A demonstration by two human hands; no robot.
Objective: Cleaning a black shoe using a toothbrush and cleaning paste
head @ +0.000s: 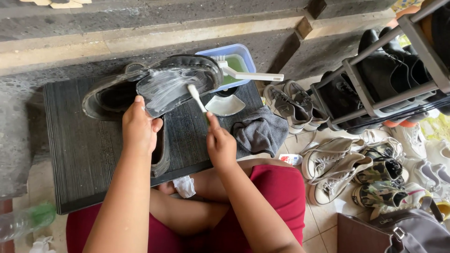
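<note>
My left hand [139, 127] grips a black shoe [180, 82] by its heel end and holds it sole-up over a dark mat [89, 150]. White foam covers most of the sole. My right hand [220, 143] holds a small white-handled brush [196, 97], whose head rests on the foamy sole. A second black shoe [110, 93] lies on the mat behind the first, and another dark shoe [161, 152] lies partly hidden under my left hand.
A blue tub [247, 55] of greenish liquid with a white brush [251, 75] across it stands behind the shoe. A white dish [226, 106] and grey cloth [262, 131] lie nearby. Several sneakers [342, 168] and a metal shoe rack [375, 70] fill the right side.
</note>
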